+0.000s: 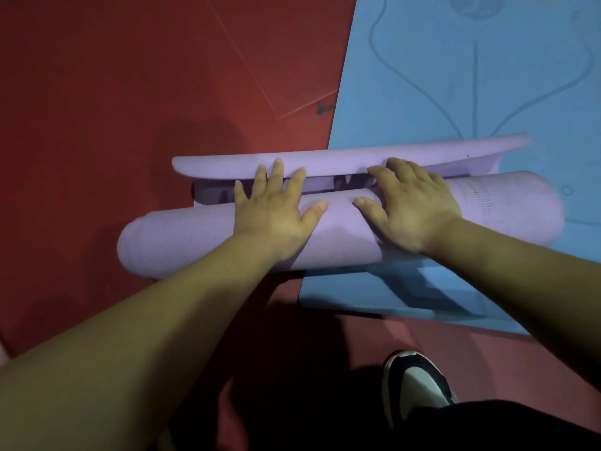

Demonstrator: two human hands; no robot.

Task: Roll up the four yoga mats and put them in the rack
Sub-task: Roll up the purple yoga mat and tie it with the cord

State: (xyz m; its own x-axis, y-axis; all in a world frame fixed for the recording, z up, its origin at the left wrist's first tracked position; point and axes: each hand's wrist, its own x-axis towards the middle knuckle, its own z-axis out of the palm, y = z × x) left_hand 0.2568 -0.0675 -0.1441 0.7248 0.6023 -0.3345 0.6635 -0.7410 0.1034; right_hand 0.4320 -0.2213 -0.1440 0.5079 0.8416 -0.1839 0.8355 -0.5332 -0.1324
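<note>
Purple yoga mat (182,245) almost rolled up
It lies across the red floor (130,76) and a flat blue yoga mat (455,76); left hand (273,213) and right hand (413,206) press flat on the roll, each grip apart, fingers straight

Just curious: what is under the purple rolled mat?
The purple mat lies across two surfaces: its right end on a flat blue mat, its left end on the red floor. The blue mat's edge beneath the roll is covered.
</note>
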